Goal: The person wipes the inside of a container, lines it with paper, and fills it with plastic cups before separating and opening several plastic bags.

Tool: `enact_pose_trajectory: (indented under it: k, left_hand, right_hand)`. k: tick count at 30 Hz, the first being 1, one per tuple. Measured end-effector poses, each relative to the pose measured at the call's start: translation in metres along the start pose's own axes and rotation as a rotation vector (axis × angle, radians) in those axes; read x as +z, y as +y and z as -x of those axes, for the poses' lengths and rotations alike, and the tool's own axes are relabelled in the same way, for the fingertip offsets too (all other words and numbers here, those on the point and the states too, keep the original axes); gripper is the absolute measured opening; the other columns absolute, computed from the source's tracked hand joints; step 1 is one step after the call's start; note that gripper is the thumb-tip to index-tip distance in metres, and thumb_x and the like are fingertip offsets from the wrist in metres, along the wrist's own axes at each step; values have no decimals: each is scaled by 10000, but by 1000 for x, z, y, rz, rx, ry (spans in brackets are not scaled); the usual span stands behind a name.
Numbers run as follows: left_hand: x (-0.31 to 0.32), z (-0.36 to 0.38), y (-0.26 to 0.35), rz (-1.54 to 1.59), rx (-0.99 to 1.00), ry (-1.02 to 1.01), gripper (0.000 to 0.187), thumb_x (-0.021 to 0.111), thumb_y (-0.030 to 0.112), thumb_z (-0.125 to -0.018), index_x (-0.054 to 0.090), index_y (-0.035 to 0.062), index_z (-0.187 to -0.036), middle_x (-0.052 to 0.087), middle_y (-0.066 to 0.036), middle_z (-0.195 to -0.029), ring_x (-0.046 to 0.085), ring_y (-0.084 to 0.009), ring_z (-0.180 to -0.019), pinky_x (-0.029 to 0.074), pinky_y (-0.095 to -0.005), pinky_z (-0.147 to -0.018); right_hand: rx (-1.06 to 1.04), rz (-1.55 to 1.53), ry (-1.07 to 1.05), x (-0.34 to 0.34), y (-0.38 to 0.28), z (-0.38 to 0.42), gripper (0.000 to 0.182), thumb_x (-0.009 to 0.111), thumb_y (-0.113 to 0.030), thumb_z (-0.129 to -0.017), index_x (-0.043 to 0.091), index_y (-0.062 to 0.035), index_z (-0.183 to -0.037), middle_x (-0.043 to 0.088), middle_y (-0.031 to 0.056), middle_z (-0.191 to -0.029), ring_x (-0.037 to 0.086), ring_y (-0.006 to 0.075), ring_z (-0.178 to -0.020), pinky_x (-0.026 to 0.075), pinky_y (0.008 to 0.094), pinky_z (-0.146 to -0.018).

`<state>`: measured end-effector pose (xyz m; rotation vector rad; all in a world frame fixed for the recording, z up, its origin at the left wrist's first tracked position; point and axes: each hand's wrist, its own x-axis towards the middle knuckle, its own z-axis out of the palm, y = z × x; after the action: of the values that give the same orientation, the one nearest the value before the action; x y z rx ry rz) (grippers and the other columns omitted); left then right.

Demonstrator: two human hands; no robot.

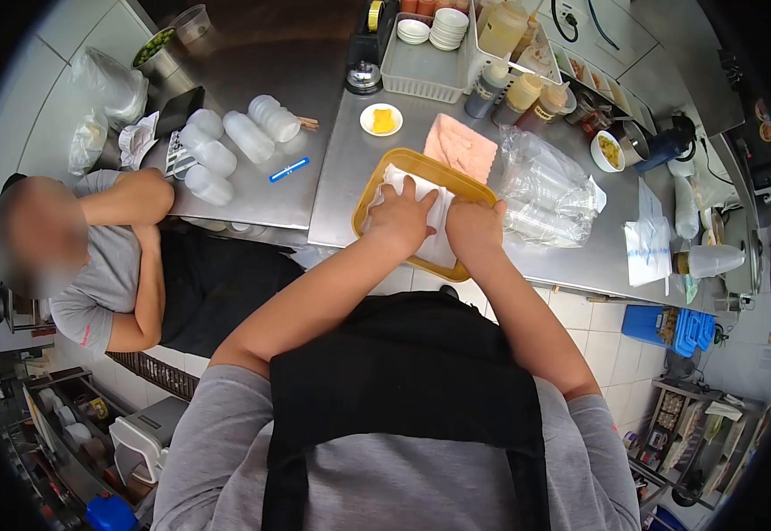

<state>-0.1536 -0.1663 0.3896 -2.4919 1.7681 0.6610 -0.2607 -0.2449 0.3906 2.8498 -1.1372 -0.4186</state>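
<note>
A yellow-brown plastic tray (366,188) sits at the front edge of the steel counter, lined with white paper or cloth (439,221). My left hand (400,215) lies on the white sheet inside the tray, fingers spread and pressing flat. Closed into a fist, my right hand (476,232) is at the tray's right side, against the edge of the white sheet and the rim. Whatever its fingers hold is hidden. Just behind the tray lies a folded pink cloth (461,148). A clear plastic bag of stacked containers (545,190) rests to the right.
A small plate (381,120) with something yellow stands behind the tray. Sauce bottles (518,96) and a white basket (425,80) line the back. Plastic cups (248,137) and a blue marker (289,170) lie left. A co-worker (111,248) with folded arms is close on the left.
</note>
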Motion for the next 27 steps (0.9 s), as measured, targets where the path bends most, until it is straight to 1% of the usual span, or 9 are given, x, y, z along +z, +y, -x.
enact_pose_trajectory:
  k: [2, 4, 7, 14, 17, 20, 24, 26, 27]
  left_hand:
    - [4, 2, -1, -18, -14, 47, 663, 628, 420, -894, 355, 250, -1474, 271, -194, -1516, 353, -486, -1308, 420, -503, -1037]
    - [1, 4, 0, -3, -26, 26, 662, 623, 415, -898, 348, 247, -1476, 276, -195, -1513, 354, -482, -1310, 423, -501, -1035]
    - [1, 4, -2, 0, -37, 12, 659, 613, 411, -906, 336, 244, -1481, 283, -196, -1511, 354, -478, -1314, 427, -500, -1031]
    - [2, 1, -1, -58, -39, 8, 625, 563, 417, -935, 326, 250, -1489, 271, -193, -1526, 350, -475, -1324, 424, -492, -1036]
    - [1, 1, -1, -86, -35, 1, 620, 553, 414, -941, 322, 248, -1492, 282, -193, -1522, 364, -476, -1316, 420, -483, -1043]
    - [0, -1, 1, -119, -32, -8, 611, 554, 410, -941, 326, 270, -1490, 276, -192, -1529, 372, -488, -1313, 410, -473, -1058]
    - [1, -3, 4, -168, -22, -39, 618, 556, 428, -933, 323, 304, -1492, 244, -192, -1548, 381, -506, -1308, 395, -471, -1074]
    - [6, -13, 1, -153, -27, -140, 704, 620, 473, -887, 282, 379, -1498, 171, -159, -1579, 256, -555, -1359, 506, -587, -898]
    - [6, -14, 2, -158, -21, -143, 704, 620, 473, -887, 282, 379, -1498, 171, -159, -1579, 256, -555, -1359, 506, -587, -898]
  right_hand:
    - [37, -54, -35, 3, -3, 2, 249, 550, -101, -870, 617, -49, -1104, 693, 97, -879, 632, 264, -945, 354, 508, -943]
    - [38, -152, 154, 8, -5, 2, 292, 624, -109, -816, 520, -72, -1086, 685, 72, -765, 649, 269, -838, 343, 488, -833]
    - [28, -193, 199, 6, -4, 7, 410, 671, -109, -785, 479, -119, -1147, 685, 84, -782, 639, 276, -854, 329, 461, -804]
    - [16, -127, 251, 10, -1, 15, 373, 679, -117, -788, 527, -136, -1128, 680, 83, -779, 628, 270, -883, 323, 453, -788]
    - [27, -69, 213, 7, -1, 18, 292, 579, -87, -849, 551, -88, -1140, 693, 94, -790, 618, 252, -918, 357, 449, -816]
    - [44, 13, 170, 7, 0, 20, 269, 599, -91, -840, 565, -87, -1107, 683, 95, -858, 614, 247, -927, 373, 448, -822]
    - [-33, -11, 372, 9, -6, 20, 240, 607, -96, -837, 575, -78, -1074, 630, 98, -999, 623, 246, -907, 389, 454, -829]
    - [-88, -83, 392, 14, -9, 14, 233, 604, -93, -837, 570, -61, -1065, 608, 106, -1033, 633, 250, -882, 394, 462, -819]
    - [-121, -115, 258, 17, -11, 9, 270, 600, -106, -844, 567, -36, -1102, 611, 109, -1053, 637, 245, -924, 412, 473, -858]
